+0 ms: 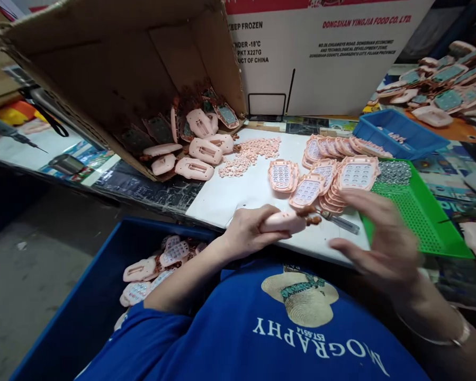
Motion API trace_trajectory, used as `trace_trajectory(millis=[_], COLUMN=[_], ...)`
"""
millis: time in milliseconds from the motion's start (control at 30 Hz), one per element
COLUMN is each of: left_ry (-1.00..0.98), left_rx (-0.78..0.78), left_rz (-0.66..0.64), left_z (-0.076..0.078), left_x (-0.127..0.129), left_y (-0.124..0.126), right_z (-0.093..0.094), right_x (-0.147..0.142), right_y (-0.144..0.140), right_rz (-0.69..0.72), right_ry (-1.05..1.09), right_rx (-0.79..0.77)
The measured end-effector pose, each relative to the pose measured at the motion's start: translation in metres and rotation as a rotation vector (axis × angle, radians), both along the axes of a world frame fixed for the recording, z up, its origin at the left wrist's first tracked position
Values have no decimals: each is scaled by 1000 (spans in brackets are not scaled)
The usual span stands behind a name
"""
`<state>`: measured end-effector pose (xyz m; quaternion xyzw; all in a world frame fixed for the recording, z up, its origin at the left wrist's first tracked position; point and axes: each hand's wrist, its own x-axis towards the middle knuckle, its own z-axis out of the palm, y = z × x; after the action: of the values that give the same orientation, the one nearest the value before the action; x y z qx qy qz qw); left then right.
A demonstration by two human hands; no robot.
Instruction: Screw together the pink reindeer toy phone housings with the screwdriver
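My left hand (249,228) is closed around a pink plastic toy phone shell (283,222) with brown knobs at its right end, held just over the front of the white work board (241,198). To the right, my right hand (384,238) hovers blurred, thumb and fingers apart, with nothing visible in it. It is nearest to stacked pink keypad covers (357,173) with pale button grids. A screwdriver (343,222) with a clear handle lies on the board between the hands. Small pink button pieces (253,153) are heaped toward the back.
A tipped cardboard box (122,32) holds more shells at the back left. Screws (394,172) lie in a green tray (424,222); behind it is a blue bin (400,132). A large blue crate (87,275) with finished-looking phones stands below left. An electric screwdriver (13,132) hangs far left.
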<state>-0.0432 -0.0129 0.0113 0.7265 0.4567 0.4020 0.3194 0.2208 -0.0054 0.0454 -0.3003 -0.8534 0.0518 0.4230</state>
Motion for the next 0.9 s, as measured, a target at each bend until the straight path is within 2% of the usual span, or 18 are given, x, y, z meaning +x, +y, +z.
trace_trajectory(millis=[67,133,300,433,533,600,667,700,733,833,900], left_ry=[168,168,-85,-164,-67,2,15,27,50,87,135], left_rx=[114,111,-154,-252,-313,-450,-645,-707,-704,-559,-368], left_rz=[-46,-25,9,11,-34,-34,42,85,176,404,495], left_z=[3,5,4,0,4,10,15,16,16,12,10], left_x=[-4,-7,-17,-30,-64,-100,-141,-159,-175,-203,-206], left_y=[-7,-12,-18,-21,-27,-37,-51,-58,-64,-67,-51], right_z=[-8,-17,-36,-38,-36,-37,-41,-44,-46,-52,-51], right_x=[-21,-37,-54,-65,-71,-68,-62,-58,-55,-50,-52], right_y=[4,10,16,14,15,19,23,25,27,28,28], right_rz=[104,191,238,265,304,299,275,265,261,279,316], right_ry=[-106,-155,-34,-71,-180,-198,-179,-169,-165,-188,-212], right_rx=[25,-26,-173,-243,-330,-351,-372,-387,-402,-408,-397])
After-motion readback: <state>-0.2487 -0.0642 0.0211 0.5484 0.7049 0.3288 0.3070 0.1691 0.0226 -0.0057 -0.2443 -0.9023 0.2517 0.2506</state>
